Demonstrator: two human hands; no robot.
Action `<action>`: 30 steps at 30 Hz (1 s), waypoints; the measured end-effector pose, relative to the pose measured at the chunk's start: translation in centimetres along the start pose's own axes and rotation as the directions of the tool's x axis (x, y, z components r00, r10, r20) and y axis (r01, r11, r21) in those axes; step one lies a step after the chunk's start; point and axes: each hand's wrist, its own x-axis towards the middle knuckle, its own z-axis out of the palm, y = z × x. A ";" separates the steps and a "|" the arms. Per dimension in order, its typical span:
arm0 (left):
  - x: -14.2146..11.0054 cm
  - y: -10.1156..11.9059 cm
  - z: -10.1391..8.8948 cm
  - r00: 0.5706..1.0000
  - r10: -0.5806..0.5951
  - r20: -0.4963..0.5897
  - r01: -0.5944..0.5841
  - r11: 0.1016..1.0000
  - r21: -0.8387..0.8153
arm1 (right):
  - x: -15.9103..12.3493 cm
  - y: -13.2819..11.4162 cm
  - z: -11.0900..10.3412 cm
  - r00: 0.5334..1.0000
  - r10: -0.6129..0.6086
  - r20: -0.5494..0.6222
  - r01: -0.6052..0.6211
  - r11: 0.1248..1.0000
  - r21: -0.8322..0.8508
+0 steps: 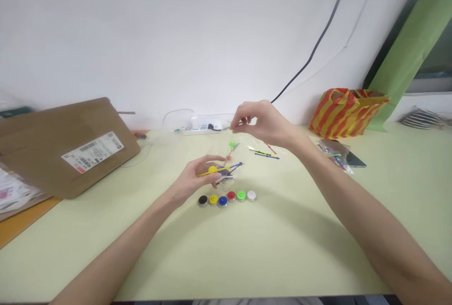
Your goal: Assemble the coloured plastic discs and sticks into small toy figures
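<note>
In the left fingers (212, 158), the yellow strip (206, 173) is smooth plastic with a little gloss. Below these fingers, the six discs (226, 197) have glossy plastic tops; their lower parts look clear or silvery, I cannot tell which. Under the right fingers (237, 124) lies a clear bag (215, 142) of thin, shiny plastic. Far left of the fingers, the cardboard (60, 154) is brown and matt, with a smooth paper label (92, 152). Far right of them, the striped bag (348, 113) is shiny plastic. The worktop (282, 248) is smooth and matt.
</note>
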 end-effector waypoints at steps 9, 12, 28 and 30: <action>0.1 -0.1 0.2 0.997 0.031 0.069 -0.026 0.997 -0.075 | -0.1 -1.4 1.5 0.997 0.051 0.054 -0.053 0.998 0.033; 0.1 0.0 0.3 0.997 0.040 0.068 -0.034 0.996 -0.087 | -0.1 -1.7 1.7 0.992 0.076 0.098 -0.080 0.996 0.033; 0.1 -0.1 0.6 0.999 0.053 -0.010 -0.054 0.995 -0.085 | -0.1 -1.2 1.6 0.969 0.065 0.238 -0.089 0.992 0.094; 0.2 -0.1 0.6 0.996 0.054 -0.069 -0.060 0.994 -0.095 | 0.0 -0.4 1.8 0.997 0.032 0.071 -0.035 0.998 0.043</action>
